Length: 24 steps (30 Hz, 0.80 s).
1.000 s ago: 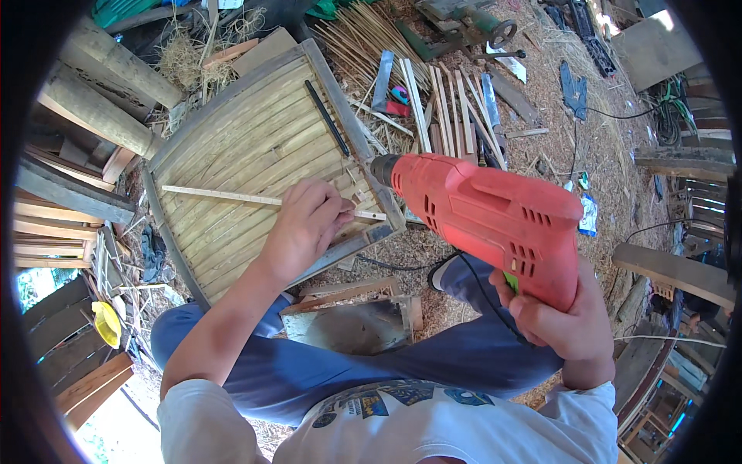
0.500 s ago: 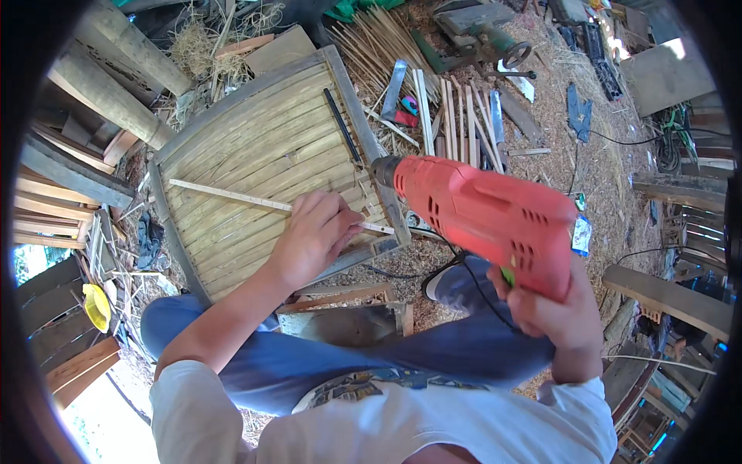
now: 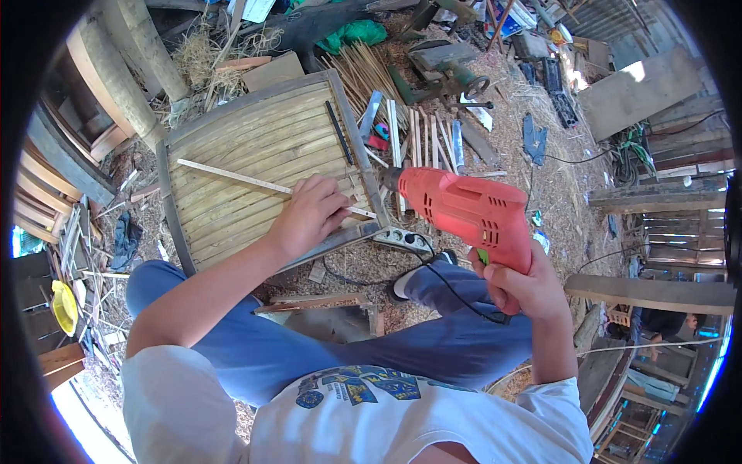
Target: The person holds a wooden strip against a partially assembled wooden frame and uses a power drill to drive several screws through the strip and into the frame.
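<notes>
Drill, wrapped by right fingers, has shifted outward from the panel's edge; left fingers pinch a strip.

"What do we have on the panel?"
"A stick, our left hand on it, and a rod."
"Around the panel?"
"Our drill right of it, a rag left."

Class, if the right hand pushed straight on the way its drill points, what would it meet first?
Ahead of the right hand and its red power drill, the slatted panel's right-side frame rail comes first in the picture; depth is unclear, so the chuck might pass above it.
</notes>
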Motion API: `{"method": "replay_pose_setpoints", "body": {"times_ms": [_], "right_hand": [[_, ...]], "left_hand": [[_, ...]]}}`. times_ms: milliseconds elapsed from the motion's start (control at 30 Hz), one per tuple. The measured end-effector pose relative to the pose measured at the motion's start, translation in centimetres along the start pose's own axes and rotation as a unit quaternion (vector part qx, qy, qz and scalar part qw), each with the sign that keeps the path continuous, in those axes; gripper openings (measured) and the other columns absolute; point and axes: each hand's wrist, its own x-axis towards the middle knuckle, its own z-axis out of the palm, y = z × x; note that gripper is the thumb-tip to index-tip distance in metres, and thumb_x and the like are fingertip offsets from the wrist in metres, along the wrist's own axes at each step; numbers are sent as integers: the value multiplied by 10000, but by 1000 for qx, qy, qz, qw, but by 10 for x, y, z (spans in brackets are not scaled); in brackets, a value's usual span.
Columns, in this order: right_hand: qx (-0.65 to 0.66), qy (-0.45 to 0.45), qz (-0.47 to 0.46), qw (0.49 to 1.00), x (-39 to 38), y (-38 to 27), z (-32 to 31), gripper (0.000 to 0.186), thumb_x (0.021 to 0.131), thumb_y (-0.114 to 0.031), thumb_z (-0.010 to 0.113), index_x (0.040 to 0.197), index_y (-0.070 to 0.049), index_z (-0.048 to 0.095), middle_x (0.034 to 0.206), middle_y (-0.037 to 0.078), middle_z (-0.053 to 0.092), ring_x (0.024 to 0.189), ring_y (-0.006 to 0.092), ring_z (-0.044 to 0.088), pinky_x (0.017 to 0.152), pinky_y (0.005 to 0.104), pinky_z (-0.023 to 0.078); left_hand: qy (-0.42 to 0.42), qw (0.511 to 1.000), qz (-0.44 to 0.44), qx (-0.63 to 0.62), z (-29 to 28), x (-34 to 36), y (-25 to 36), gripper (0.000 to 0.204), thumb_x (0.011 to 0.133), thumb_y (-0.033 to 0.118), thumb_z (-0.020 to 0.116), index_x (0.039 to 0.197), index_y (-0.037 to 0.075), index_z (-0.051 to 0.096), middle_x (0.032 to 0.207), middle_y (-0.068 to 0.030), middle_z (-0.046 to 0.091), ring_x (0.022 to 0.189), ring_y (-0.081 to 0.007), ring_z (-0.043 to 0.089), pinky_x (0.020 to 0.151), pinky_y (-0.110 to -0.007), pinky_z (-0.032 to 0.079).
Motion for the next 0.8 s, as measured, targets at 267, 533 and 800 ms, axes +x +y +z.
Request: {"method": "replay_pose_setpoints", "body": {"times_ms": [267, 533, 800], "right_hand": [[-70, -15, 59, 996, -22, -39, 12, 249, 961, -77, 700, 1176, 45, 670, 682, -3, 601, 449, 84, 517, 398, 274, 368], [-120, -25, 112, 986, -15, -55, 27, 236, 967, -90, 707, 1169, 30, 674, 638, -5, 589, 438, 87, 515, 390, 282, 348], [-144, -19, 125, 982, -10, -61, 31, 245, 971, -98, 719, 1171, 39, 676, 640, -1, 596, 441, 86, 515, 384, 284, 348]], "left_hand": [[-4, 1000, 2, -11, -1, 0, -4, 120, 939, 154, 785, 1032, 89, 746, 1005, -69, 612, 1045, -314, 582, 927, -460, 435], [-2, 1000, 7, -3, 2, -1, -7, 114, 938, 147, 778, 1029, 84, 751, 1012, -65, 619, 1061, -303, 596, 958, -450, 448], [-4, 1000, 5, -7, 4, -2, -10, 129, 931, 155, 777, 1039, 90, 750, 1017, -67, 611, 1068, -300, 600, 954, -454, 452]]}}
